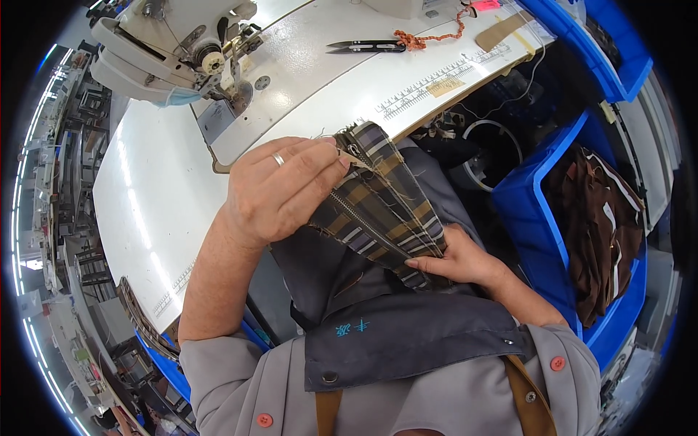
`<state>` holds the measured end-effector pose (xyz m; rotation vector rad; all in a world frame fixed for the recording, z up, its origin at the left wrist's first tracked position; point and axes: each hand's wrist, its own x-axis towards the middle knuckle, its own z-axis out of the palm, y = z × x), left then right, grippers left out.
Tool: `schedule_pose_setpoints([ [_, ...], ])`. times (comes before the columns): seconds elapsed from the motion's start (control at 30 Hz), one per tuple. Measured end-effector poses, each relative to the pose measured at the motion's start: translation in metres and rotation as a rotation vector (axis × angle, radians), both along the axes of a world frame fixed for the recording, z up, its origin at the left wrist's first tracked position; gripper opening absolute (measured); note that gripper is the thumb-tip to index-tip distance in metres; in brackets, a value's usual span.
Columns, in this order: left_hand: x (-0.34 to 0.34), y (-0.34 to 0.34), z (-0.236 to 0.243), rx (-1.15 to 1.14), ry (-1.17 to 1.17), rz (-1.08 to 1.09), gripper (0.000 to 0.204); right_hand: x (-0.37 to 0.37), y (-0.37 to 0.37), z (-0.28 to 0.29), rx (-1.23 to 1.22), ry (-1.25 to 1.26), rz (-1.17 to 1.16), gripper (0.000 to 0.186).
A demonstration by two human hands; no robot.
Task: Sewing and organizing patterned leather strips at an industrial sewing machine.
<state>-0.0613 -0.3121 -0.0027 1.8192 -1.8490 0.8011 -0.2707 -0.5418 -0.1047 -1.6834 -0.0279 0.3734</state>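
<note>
Between my hands, over my lap, is a plaid fabric piece (396, 207) in brown, dark grey and white, with frayed edges and loose threads. A metal zipper (361, 218) runs along it, and a zipper pull (354, 151) shows near its upper end. My left hand (283, 189), with a ring on one finger, pinches the upper left part of the fabric near that pull. The lower right end is in my right hand (469, 258), thumb on top and the other fingers hidden beneath.
A white sewing machine (174, 54) stands at the upper left of the white table (298, 94). Black thread snips (366, 46) with an orange cord lie at its far side. On the right, a blue bin (534, 211) holds brown garments (596, 232). More plaid fabric (145, 320) hangs at the lower left.
</note>
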Motion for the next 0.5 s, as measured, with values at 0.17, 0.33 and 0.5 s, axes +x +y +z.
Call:
schedule_pose_setpoints([
  [0.17, -0.005, -0.004, 0.002, 0.005, 0.189, 0.095, 0.026, -0.001, 0.001, 0.001, 0.014, -0.008, -0.002, 0.033],
  [0.33, -0.010, -0.016, 0.009, -0.006, 0.535, 0.121, 0.019, 0.001, 0.002, 0.004, 0.002, 0.003, -0.002, 0.033],
  [0.5, -0.008, -0.011, 0.010, 0.108, 0.487, 0.124, 0.020, 0.002, 0.003, 0.003, -0.003, -0.029, -0.013, 0.032],
])
